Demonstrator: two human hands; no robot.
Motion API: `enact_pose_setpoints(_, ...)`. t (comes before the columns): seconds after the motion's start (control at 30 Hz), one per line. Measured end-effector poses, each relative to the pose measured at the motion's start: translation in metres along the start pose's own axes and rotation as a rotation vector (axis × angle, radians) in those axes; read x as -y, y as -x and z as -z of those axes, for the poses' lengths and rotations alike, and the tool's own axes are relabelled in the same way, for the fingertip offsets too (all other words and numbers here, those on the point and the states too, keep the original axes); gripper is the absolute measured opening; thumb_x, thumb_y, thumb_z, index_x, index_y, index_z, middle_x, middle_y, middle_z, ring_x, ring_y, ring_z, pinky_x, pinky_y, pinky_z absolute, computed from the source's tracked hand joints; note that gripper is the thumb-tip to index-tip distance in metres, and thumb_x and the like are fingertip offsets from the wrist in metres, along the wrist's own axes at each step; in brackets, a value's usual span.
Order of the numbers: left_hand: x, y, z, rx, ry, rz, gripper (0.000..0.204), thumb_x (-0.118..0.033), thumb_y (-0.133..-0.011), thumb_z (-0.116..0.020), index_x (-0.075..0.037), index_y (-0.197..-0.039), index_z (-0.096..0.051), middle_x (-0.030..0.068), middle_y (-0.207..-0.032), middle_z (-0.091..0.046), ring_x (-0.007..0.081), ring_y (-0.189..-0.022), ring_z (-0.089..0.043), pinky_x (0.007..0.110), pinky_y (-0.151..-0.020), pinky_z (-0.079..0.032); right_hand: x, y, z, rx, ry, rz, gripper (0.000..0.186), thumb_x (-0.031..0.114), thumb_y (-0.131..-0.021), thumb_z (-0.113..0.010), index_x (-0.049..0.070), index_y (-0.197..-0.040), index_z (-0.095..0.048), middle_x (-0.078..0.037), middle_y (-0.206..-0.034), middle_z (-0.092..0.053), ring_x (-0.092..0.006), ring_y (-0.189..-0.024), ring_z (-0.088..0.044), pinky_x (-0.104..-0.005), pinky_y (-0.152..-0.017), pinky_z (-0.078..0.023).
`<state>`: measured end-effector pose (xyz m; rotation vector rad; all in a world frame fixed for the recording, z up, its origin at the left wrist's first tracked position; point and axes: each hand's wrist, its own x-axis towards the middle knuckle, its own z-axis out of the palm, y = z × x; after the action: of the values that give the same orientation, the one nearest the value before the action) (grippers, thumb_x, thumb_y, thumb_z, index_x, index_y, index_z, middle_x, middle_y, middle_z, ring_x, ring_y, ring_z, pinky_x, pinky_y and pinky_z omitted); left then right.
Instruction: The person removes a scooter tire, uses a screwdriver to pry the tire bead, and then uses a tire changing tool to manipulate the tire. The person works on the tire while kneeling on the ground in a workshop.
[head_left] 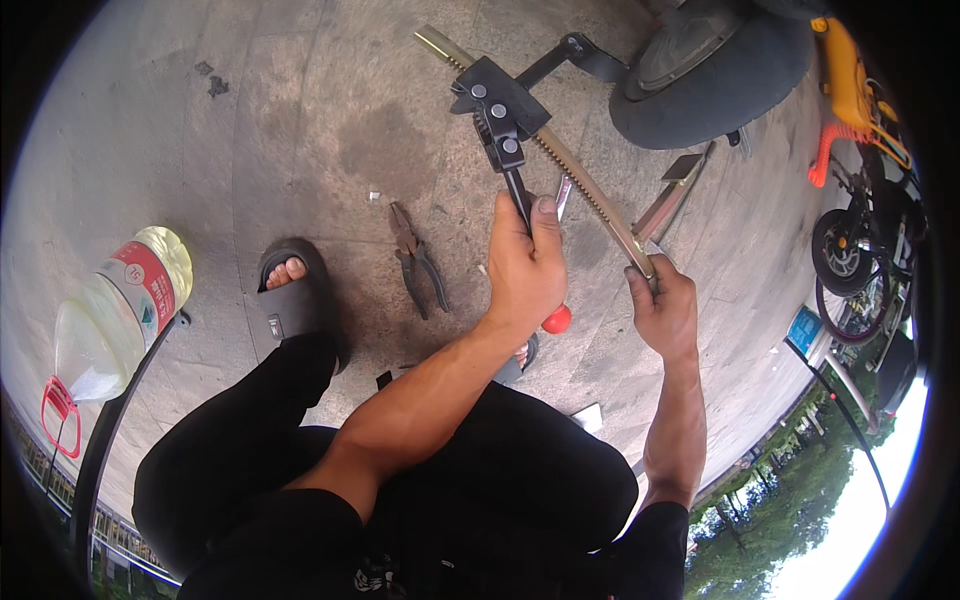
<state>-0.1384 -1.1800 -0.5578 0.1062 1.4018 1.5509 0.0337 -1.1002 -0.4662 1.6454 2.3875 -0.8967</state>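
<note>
My left hand (pixel 525 262) is closed around the lever handle (pixel 517 190) of a steel tool; a red ball knob (pixel 557 319) shows below my fist. The lever joins a black riveted sliding block (pixel 500 105) on a long toothed bar (pixel 590 188). My right hand (pixel 666 308) pinches the near end of this bar. From the block, a bent black arm (pixel 550 62) reaches toward a black rubber tyre (pixel 720 95) at the upper right; whether they touch I cannot tell. Pliers with dark handles (pixel 418 265) lie on the ground left of my left hand.
A large bottle of pale liquid (pixel 100 345) with a red handle stands at the left. Beyond the right hand lies a metal bracket (pixel 672 195). Farther right are an orange-yellow frame (pixel 848 80), a parked two-wheeler (pixel 850 245) and a blue-and-white bucket (pixel 806 330). My slippered foot (pixel 300 300) is left of the pliers.
</note>
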Motion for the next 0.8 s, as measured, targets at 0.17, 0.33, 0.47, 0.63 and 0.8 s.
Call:
enact_pose_setpoints(0.17,0.038,-0.01,0.055,0.261,-0.084,0.068,0.023,-0.025,-0.101,-0.054,-0.002,-0.106,-0.053,-0.0007,-0.065,-0.048,0.0051,-0.057,-0.043,0.025,-0.05,-0.035,0.006,0.001,0.008,0.001,0.066,0.007,0.013,0.011,-0.086,-0.071,0.003,-0.088,-0.06,-0.014,-0.055,-0.052,-0.0302,-0.045,-0.052,-0.0367,-0.045,-0.041)
enact_pose_setpoints(0.33,0.026,0.0,0.017,0.083,0.238,0.19,0.022,-0.025,-0.101,-0.053,-0.003,-0.104,-0.052,-0.0021,-0.064,-0.047,0.0045,-0.054,-0.042,0.024,-0.046,-0.034,0.004,-0.008,0.006,0.078,0.037,0.026,0.014,0.01,-0.086,-0.071,0.003,-0.09,-0.06,-0.015,-0.056,-0.054,-0.0304,-0.046,-0.054,-0.0366,-0.046,-0.041)
enact_pose_setpoints(0.47,-0.021,-0.019,0.04,0.284,0.223,0.335,0.016,-0.021,-0.101,-0.053,-0.006,-0.097,-0.048,-0.0032,-0.064,-0.046,0.0044,-0.053,-0.043,0.024,-0.046,-0.035,0.007,-0.008,0.016,0.106,0.079,-0.057,0.014,0.01,-0.086,-0.071,0.002,-0.09,-0.06,-0.014,-0.054,-0.05,-0.0271,-0.044,-0.05,-0.0352,-0.045,-0.039)
enact_pose_setpoints(0.63,-0.035,-0.062,0.089,0.631,-0.132,0.352,0.028,-0.033,-0.099,-0.058,-0.006,-0.092,-0.053,-0.0063,-0.062,-0.042,0.0049,-0.054,-0.04,0.024,-0.047,-0.031,0.003,-0.012,0.03,0.039,0.1,-0.01,0.013,0.01,-0.087,-0.07,0.001,-0.089,-0.06,-0.014,-0.055,-0.051,-0.0255,-0.044,-0.048,-0.0343,-0.045,-0.039)
enact_pose_setpoints(0.8,-0.025,-0.006,0.019,0.268,0.36,0.349,0.026,-0.029,-0.101,-0.055,-0.004,-0.106,-0.054,-0.0034,-0.068,-0.046,0.0055,-0.054,-0.042,0.023,-0.046,-0.032,-0.005,-0.011,0.02,0.099,0.034,-0.023,0.012,0.009,-0.087,-0.07,0.001,-0.088,-0.061,-0.013,-0.055,-0.05,-0.0209,-0.044,-0.045,-0.0326,-0.045,-0.038)
